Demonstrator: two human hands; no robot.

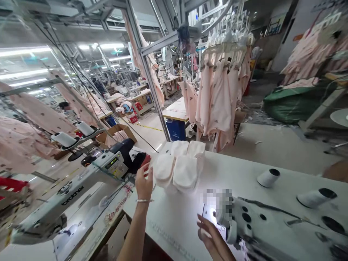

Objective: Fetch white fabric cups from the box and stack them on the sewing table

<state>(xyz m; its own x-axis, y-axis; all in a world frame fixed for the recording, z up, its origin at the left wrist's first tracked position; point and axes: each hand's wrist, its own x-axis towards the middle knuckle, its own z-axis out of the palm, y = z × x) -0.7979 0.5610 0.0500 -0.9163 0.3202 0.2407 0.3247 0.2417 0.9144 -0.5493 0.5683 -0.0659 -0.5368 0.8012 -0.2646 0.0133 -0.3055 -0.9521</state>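
Setting: a garment workshop seen from head height, with a white desk [272, 159] running across the lower right of the frame.
Left hand: the left hand [144, 183] sits at centre frame, forearm rising from the bottom edge, palm turned away and fingers upright. A thin bracelet circles the wrist.
Left grip: fingers loosely spread, fingertips touching the left edge of the fabric stack; they are not closed round anything.
Fabric stack: the stack of white fabric pieces [181, 165] lies on the desk just above centre. The pieces are soft, thick and rounded, like folded pads, overlapping in two rows.
Right hand: the right hand [213, 239] enters at the bottom centre, palm up, fingers slightly curled and pointing towards the upper left.
Right grip: open; it rests beside a small bright rectangular object, partly blurred, and I cannot tell whether it touches it.
Near machine: a white sewing machine head [274, 223] fills the lower right, smooth painted metal with round dark holes.
Thread cones: two white cones [269, 177] lie tipped on the desk at right, hollow dark ends showing.
Far machine: a second long white sewing machine [70, 197] slants across the lower left, with a small lit display.
Hanging garments: pale pink garments [220, 94] hang from a rack at upper centre, limp and matte.
Floor: pale grey concrete.
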